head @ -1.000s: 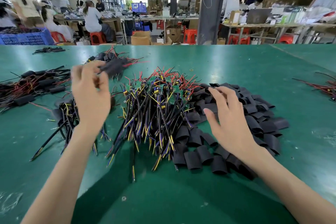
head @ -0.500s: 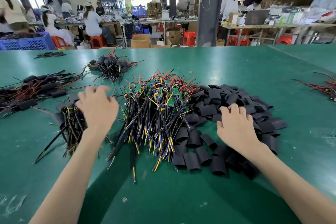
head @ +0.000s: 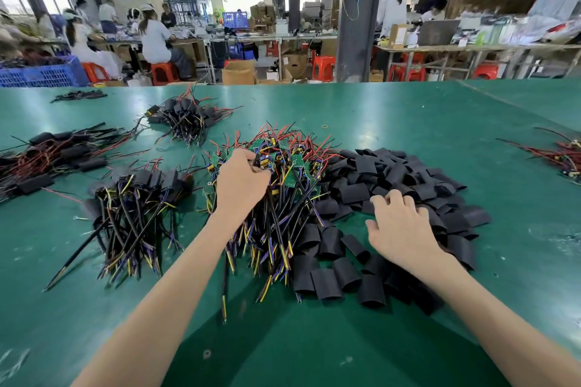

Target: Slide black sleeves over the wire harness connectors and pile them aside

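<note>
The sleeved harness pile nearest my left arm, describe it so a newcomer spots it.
On the green table, find the central heap of harnesses the left hand grips. The sleeved pile lies just left, nearest the viewer. Unlike the heap's bare green boards, its far ends wear black sleeves.

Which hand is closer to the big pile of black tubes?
Right. The right hand rests on the black sleeve pile itself. The left hand is beside it, gripping the heap of bare wire harnesses.
</note>
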Available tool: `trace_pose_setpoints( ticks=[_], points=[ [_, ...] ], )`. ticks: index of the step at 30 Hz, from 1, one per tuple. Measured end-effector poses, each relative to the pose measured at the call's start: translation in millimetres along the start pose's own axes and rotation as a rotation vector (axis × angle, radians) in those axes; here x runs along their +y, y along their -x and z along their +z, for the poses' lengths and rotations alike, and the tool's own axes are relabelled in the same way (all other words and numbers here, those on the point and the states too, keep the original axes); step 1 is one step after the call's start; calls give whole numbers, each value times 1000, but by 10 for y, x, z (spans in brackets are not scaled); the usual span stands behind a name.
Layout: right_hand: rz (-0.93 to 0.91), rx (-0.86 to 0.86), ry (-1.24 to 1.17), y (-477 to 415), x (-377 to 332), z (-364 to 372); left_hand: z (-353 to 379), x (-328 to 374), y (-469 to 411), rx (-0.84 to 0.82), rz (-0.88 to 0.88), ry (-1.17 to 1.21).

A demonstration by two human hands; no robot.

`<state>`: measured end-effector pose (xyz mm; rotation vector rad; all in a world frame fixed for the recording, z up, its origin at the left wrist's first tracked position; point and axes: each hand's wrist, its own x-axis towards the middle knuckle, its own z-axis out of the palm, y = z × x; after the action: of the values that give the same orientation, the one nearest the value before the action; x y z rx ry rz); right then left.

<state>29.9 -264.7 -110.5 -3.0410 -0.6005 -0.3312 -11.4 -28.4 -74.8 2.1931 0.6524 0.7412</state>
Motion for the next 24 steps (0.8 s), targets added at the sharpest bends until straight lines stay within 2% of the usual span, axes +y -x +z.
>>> trace_pose_setpoints(
  ticks=[3,8,10,13,21,22,24],
  points=[
    [5,7,4,-2,12,-2,-46,79,-61,-83,-140,350],
    [7,17,15,2,9,-3,-156,216,-130,-343,-343,1102],
    [-2,12,16,3,16,-7,-226,276,-148,-446,-412,1259],
    [-34,-18,12,-8,40,-20,-361,369,-123,-524,-401,1256],
    [-65,-52,-96,-36,78,-22,-715,685,-100,-534,-44,1014],
    [-57,-53,-114,-41,84,-22,-743,718,-92,-510,15,954],
    [-28,-67,-135,-50,101,-33,-772,744,-60,-343,208,718]
  ],
)
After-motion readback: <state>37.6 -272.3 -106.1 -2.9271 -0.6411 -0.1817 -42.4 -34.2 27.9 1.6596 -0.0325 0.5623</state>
